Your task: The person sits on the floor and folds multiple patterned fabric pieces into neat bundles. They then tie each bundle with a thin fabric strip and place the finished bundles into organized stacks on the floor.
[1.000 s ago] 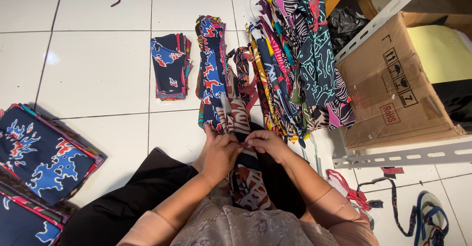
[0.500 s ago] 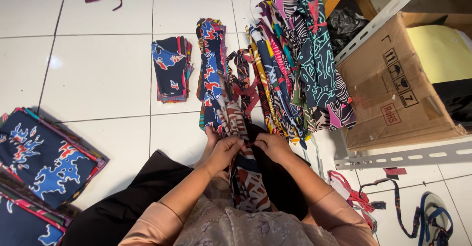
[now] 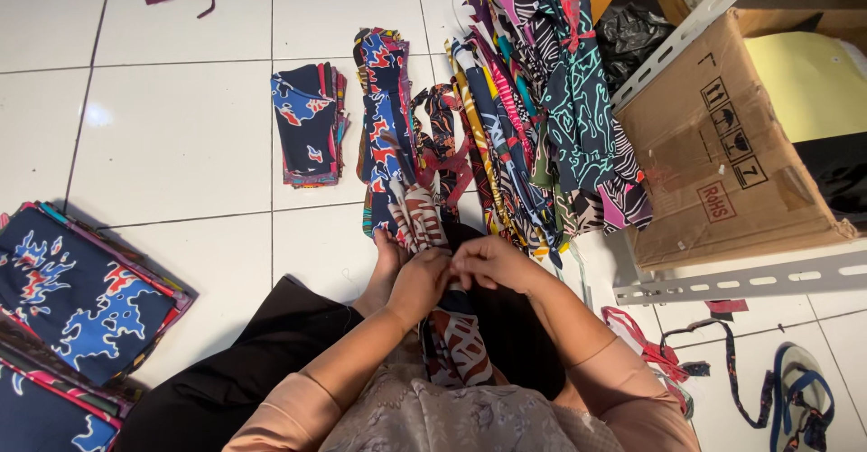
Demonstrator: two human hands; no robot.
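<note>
The red-and-white patterned cloth strip (image 3: 424, 222) lies over the person's lap, its far end reaching the white tiled floor (image 3: 181, 145). Both hands meet on it: the left hand (image 3: 417, 282) and right hand (image 3: 492, 264) each pinch the strip, fingers closed on the fabric. Just beyond lie long rows of printed strips (image 3: 515, 118); a small folded stack (image 3: 309, 125) sits left. Judging by these piles, much is sorted, this strip not yet laid down.

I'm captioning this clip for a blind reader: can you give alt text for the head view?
Seen from above, a seated person's left hand and right hand pinch a red-and-white patterned fabric strip over their lap, with piles of colourful patterned fabric pieces on the white tiled floor ahead.
</note>
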